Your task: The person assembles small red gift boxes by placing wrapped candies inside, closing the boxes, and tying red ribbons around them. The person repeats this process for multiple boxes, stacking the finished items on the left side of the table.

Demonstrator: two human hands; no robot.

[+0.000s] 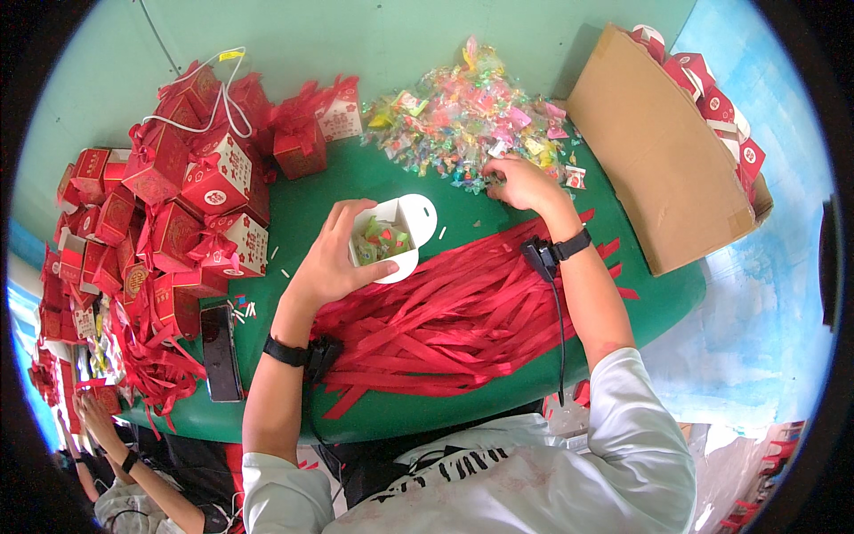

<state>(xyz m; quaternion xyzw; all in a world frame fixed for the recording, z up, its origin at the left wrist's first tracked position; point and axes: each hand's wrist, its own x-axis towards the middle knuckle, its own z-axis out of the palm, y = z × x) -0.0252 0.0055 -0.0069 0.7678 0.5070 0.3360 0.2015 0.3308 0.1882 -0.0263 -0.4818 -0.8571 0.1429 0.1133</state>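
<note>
Head view: a loose bundle of red ribbons [436,320] lies across the green table [325,182], nearest the person's body. Just beyond the left part of these ribbons, the left hand [331,258] grasps an open white-walled box [389,212], thumb on the near rim and fingers bent around its far side. Rounded white flaps stand out from the box, and wrapped candies [382,242] lie inside; whether it rests on the table or is lifted, I cannot tell.

Beyond the right part of the ribbons, the right hand [527,184] dips its curled fingertips into the near edge of a heap of wrapped candies [471,111]. The fingers are drawn together, but I cannot tell whether they pinch a candy.

To the left of the ribbons are a dark smartphone [221,351], small white sticks [240,310] and, farther out, a stack of red gift boxes [213,182] with a white cable [233,107] over it. To the right of the ribbons stands a brown cardboard carton [658,147], more red-and-white boxes [712,102] showing behind its wall. Well left of the ribbons, a co-worker's hand [96,427] is near other red boxes.
</note>
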